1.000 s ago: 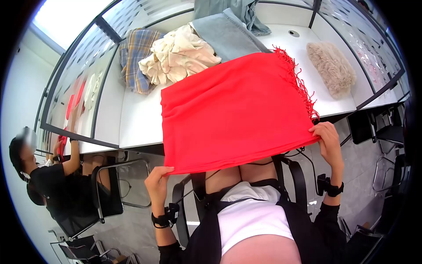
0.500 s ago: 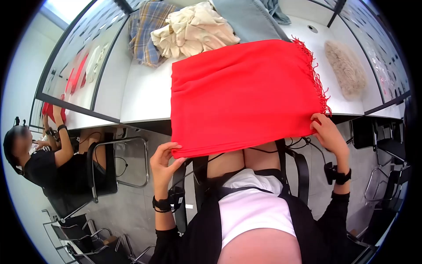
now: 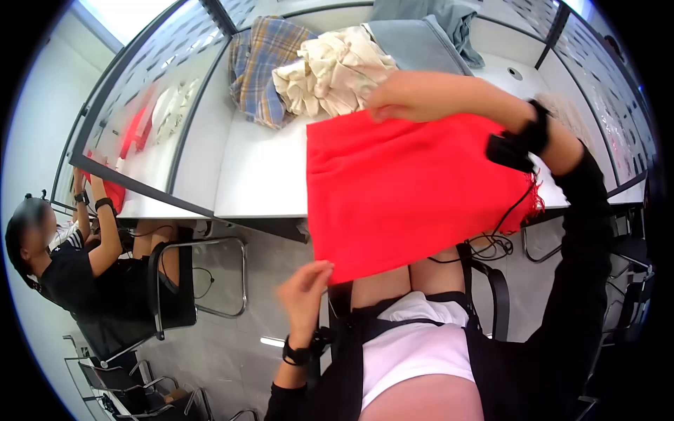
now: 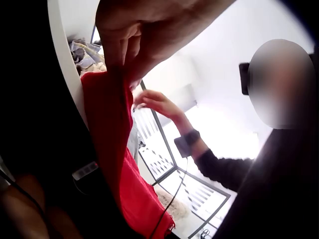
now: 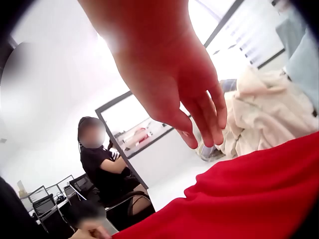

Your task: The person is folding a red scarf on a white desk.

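A folded red fringed scarf [image 3: 400,189] lies over the front part of the white desk, its near edge hanging past the desk over the person's lap. At its near left corner my left hand [image 3: 303,293] pinches the cloth between thumb and fingers, which the left wrist view shows close up. My right hand [image 3: 418,97] reaches across the scarf, above its far edge. In the right wrist view the right hand [image 5: 184,94] hovers over the red cloth with its fingers extended downward and nothing in them. The fringe is partly hidden behind the right forearm.
Behind the scarf lie a plaid cloth [image 3: 263,67], a crumpled cream cloth [image 3: 337,67] and folded blue denim [image 3: 418,43]. A fluffy beige item [image 3: 565,116] sits at the right. Partition panels [image 3: 151,105] frame the desk. Another person [image 3: 84,259] sits at left.
My right hand has let go of the scarf's near right corner and swung up and left to its far edge. The left hand keeps the near left corner; the view has shifted.
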Tool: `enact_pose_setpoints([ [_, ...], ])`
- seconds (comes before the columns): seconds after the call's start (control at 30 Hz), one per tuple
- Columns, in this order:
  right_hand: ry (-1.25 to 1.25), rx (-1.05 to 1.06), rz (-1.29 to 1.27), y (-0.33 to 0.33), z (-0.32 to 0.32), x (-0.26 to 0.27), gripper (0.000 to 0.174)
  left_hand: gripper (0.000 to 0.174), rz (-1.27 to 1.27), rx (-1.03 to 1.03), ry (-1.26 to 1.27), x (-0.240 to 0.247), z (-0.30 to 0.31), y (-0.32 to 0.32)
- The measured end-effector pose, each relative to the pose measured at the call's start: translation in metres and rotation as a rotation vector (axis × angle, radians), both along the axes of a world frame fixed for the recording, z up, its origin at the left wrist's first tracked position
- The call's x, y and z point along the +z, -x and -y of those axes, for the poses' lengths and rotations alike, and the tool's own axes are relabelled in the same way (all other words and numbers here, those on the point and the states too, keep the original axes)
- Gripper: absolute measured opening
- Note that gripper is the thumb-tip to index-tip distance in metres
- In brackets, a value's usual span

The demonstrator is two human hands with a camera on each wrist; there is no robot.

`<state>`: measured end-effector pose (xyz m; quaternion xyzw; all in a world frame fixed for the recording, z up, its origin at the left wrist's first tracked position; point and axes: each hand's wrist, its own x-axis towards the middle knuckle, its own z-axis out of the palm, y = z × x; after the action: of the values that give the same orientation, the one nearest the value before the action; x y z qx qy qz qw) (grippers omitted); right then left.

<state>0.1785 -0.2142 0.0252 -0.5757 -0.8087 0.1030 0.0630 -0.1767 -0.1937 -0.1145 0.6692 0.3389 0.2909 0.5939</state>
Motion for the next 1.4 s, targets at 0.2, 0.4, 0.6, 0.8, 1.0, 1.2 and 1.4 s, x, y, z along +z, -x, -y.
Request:
enact_pose_setpoints([
  [0.2,0.187,0.198,0.012,0.012,-0.157,-0.069,0.02,0.018,-0.135,-0.094,-0.45,0.007,0.001,0.001],
  [0.4,0.696,0.227,0.204,0.013,-0.229,-0.092,0.033,0.019,-0.092,-0.077,-0.306,0.011,-0.006,0.004],
  [0.6,0.773,0.118,0.328,0.019,-0.223,-0.07,0.043,0.017,-0.076,-0.099,-0.259,0.007,-0.011,0.004],
  [0.8,0.776,0.126,0.044,0.006,-0.224,-0.081,0.044,0.015,-0.064,-0.15,-0.351,0.012,-0.013,0.0],
  [1.0,0.85,0.063,0.056,0.007,-0.228,-0.082,0.045,0.013,-0.053,-0.146,-0.375,0.01,-0.007,0.0],
  [1.2,0.567,0.164,0.048,-0.01,-0.213,-0.051,0.039,0.018,-0.106,-0.077,-0.311,0.025,-0.007,0.007],
  [1.4,0.224,0.124,-0.199,-0.056,-0.123,0.066,0.02,0.028,-0.11,-0.148,-0.377,0.081,-0.04,0.008],
])
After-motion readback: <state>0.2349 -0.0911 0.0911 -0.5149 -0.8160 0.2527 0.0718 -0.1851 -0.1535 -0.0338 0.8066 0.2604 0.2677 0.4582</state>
